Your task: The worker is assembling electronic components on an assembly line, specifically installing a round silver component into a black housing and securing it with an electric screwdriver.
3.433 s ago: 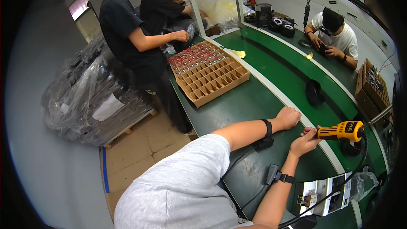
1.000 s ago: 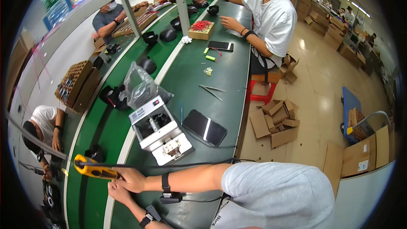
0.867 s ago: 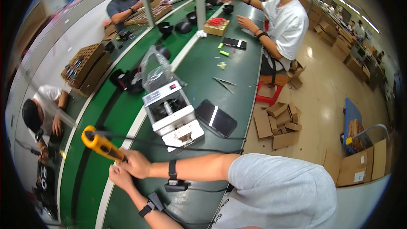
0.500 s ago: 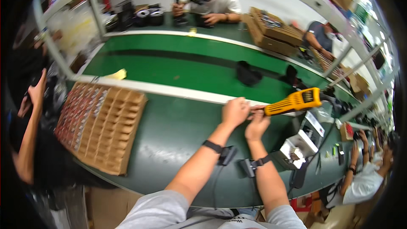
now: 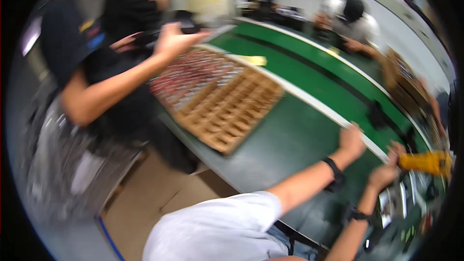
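Motion blur smears both of my hands. My left hand (image 5: 352, 140), fingers curled, is over the bench near the white rail; what it may hold cannot be made out. To its right and nearer me, my right hand (image 5: 386, 170) is closed at the narrow end of a yellow handheld tool (image 5: 425, 163), its exact kind unclear. The tool points sideways and its far end reaches the right rim. Black bands (image 5: 333, 174) circle my wrists. Blurred white and silver items (image 5: 394, 203) lie beyond my right forearm.
A divided cardboard tray (image 5: 232, 116) sits left on the dark green bench (image 5: 290, 130), its far-left cells full of red and silver parts. A person's arm (image 5: 125, 84) is beside it. Beyond the rail runs a green belt (image 5: 290, 50) with a black item (image 5: 376, 114). Another person works opposite.
The view has swung left, so the bench, tray and tool appear farther right. My hands, close together before, are farther apart. The person at left shows more fully.
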Motion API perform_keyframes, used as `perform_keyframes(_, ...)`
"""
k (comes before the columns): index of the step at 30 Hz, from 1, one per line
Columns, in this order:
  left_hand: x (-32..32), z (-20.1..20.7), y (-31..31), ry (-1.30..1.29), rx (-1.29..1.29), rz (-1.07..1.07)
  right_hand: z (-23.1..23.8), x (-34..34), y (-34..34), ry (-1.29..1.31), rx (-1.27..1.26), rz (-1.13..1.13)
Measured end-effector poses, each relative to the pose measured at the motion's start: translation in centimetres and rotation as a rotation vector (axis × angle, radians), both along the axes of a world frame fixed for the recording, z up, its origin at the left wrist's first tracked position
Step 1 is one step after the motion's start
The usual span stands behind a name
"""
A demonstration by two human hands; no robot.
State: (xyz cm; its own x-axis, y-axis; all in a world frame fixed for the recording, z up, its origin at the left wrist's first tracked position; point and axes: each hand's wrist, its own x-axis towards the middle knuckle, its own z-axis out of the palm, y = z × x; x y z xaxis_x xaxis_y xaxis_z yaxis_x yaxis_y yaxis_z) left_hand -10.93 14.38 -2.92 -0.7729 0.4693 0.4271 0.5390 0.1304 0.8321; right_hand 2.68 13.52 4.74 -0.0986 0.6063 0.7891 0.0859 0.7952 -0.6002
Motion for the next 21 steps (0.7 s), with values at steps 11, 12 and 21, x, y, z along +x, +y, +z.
perform_keyframes(11, 0.6, 0.9, -2.3, 0.188, -0.3, -0.342, 9.3, -2.7, 6.4, 0.447, 0.055, 0.185)
perform_keyframes(12, 0.7, 1.2, -2.5, 0.176, -0.335, -0.368, 9.2, -3.4, 6.9, 0.461, 0.047, 0.195)
perform_keyframes(21, 1.6, 3.0, -2.4, 0.212, -0.481, -0.357, 9.9, -3.6, 11.2, 0.722, -0.023, 0.289)
